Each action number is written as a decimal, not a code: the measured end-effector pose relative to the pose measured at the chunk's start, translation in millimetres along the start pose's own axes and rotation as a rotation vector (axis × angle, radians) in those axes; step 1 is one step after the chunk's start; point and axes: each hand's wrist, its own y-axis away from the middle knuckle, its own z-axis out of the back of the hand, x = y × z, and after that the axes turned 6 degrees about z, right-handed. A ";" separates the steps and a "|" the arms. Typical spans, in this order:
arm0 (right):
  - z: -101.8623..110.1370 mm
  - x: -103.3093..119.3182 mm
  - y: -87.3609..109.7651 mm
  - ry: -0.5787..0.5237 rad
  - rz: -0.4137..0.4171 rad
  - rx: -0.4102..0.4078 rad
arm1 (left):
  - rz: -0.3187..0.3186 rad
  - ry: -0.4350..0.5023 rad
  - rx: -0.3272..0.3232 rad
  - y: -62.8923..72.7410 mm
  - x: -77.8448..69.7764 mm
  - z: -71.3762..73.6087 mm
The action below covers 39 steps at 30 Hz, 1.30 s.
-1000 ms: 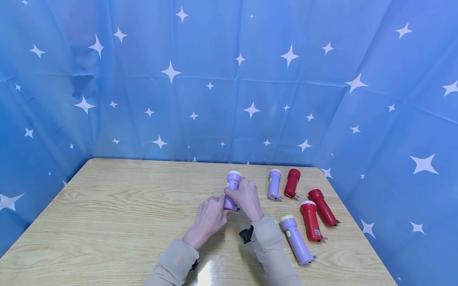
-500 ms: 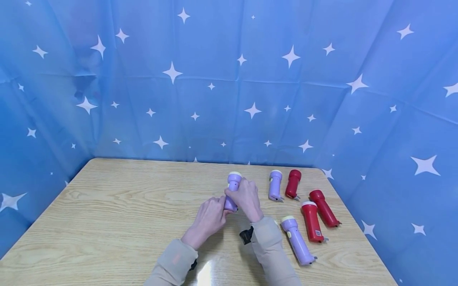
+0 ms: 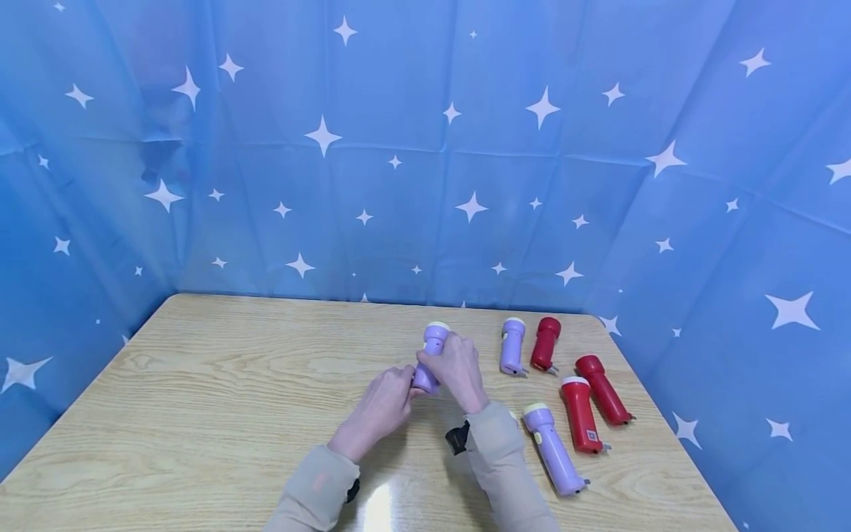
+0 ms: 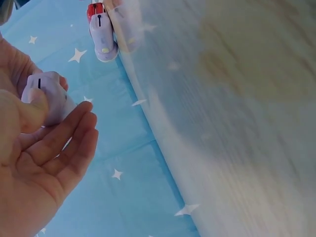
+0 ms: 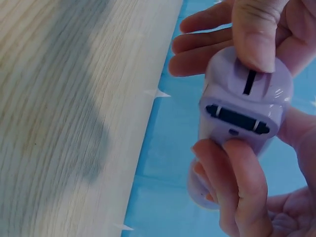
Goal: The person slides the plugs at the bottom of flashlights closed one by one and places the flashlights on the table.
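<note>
The step in hand looks to be working the plug end of a lilac torch [image 5: 245, 104], held between both hands over the table [image 3: 233, 384], left of the other torches. The left thumb [image 5: 257, 49] presses at one end of a black slit [image 5: 249, 82], and below that a dark recess [image 5: 238, 119] shows two pale bars that may be prongs lying in (prongs stand out on the red torch [image 3: 581, 415] with the white rim). My judgement is that the next move calls for a steady body in one hand and firm thumb pressure along the slit from the other; a smooth shell like this could twist if the grip slackens. The right hand [image 3: 459, 372] gives that steadiness: its fingers are curled round the body, two tips against the underside of the plug end in the right wrist view, and no gap is plain between them and the shell. The left hand [image 3: 379, 406] is looser. Its thumb bears on the torch while three fingers lie long and nearly straight alongside, wrapped round nothing; whether its index finger presses the far side I cannot tell. The torch tilts, its cream-rimmed head towards the curtain [image 3: 372, 148]; whether it touches the table is unclear.
</note>
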 end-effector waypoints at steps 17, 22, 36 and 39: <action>-44.4 35.5 -14.9 -0.286 -0.044 0.182 | 0.407 0.296 -0.127 9.7 87.4 67.7; -76.2 68.0 -11.7 -0.299 -0.013 0.264 | 0.568 0.220 -0.267 23.3 115.1 86.0; -149.0 127.8 4.2 -0.128 -0.035 0.366 | 0.768 0.166 -0.367 48.5 140.4 113.6; -155.4 133.1 7.0 -0.116 -0.041 0.367 | 0.761 0.156 -0.379 50.6 141.8 114.7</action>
